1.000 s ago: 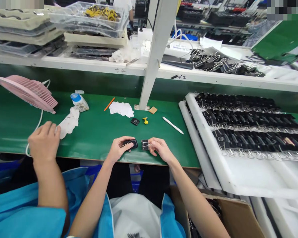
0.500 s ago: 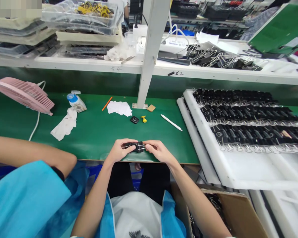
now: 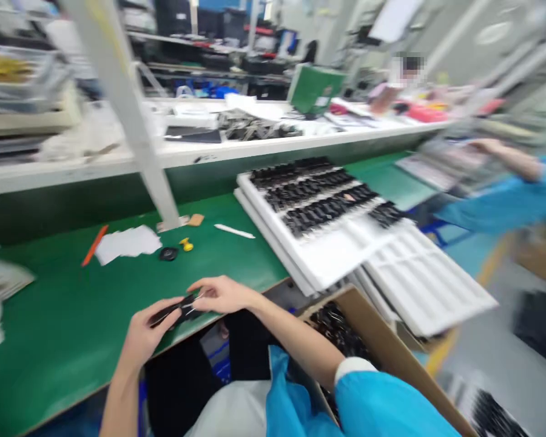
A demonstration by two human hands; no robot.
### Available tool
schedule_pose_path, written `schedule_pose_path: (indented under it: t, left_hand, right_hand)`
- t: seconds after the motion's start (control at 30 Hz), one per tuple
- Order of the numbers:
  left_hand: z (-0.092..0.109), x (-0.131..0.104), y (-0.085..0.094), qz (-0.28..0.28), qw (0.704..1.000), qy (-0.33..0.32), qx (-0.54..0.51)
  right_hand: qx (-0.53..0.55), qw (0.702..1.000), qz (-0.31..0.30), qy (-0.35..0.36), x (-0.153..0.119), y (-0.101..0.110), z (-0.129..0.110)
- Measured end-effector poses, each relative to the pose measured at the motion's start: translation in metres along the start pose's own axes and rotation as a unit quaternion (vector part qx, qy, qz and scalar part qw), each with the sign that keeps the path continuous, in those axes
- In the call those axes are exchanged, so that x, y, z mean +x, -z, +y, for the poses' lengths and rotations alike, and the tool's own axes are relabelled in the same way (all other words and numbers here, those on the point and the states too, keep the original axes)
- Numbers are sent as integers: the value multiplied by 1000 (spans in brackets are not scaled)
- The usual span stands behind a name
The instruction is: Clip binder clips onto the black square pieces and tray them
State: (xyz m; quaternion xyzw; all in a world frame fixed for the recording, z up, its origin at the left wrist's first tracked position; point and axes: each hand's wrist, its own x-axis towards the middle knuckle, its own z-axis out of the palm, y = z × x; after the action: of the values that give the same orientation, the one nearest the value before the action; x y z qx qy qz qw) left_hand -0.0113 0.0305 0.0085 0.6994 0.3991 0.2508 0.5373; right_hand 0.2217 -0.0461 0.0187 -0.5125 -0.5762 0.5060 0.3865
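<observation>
At the front edge of the green table, my left hand (image 3: 141,332) is closed round a small dark piece (image 3: 162,315), partly covered by the fingers. On the piece's right end sits a black binder clip (image 3: 188,305) with silver wire handles. My right hand (image 3: 227,294) pinches those handles between thumb and fingers. Motion blur hides the finer detail of the piece. Beyond the hands lie a round-faced black part (image 3: 168,254) and a small yellow pin-shaped piece (image 3: 186,244).
Rows of clipped black parts fill much of a white tray (image 3: 318,267) at the right. A cardboard box (image 3: 368,328) of dark clips stands by my right arm. A white pen (image 3: 234,231), paper (image 3: 127,244) and an orange stick (image 3: 94,246) lie behind. A co-worker's arm (image 3: 505,159) reaches in far right.
The view has swung to the right, bringing the whole tray, the box and another person into sight. Both hands still hold the piece and clip together, now tilted.
</observation>
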Motion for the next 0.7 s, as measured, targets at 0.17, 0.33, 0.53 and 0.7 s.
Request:
schedule_pose_path:
  t: [0.17,0.33,0.53,0.7]
  left_hand:
    - [-18,24,1,40,995,-20,-86]
    - [-22,31,1,127,970,-13,-208]
    - [-15,25,-4,113,979,-21,-168]
    - [-12,23,-7,125,979,-25,-157]
  right_hand:
    - [-72,994,81,-5,-38,2,-17]
    - [70,938,334,56,-149,65,-43]
    - [-231,638,733,-53,-268,243,-29]
    - [-364,593,695,-182,-309,316,12]
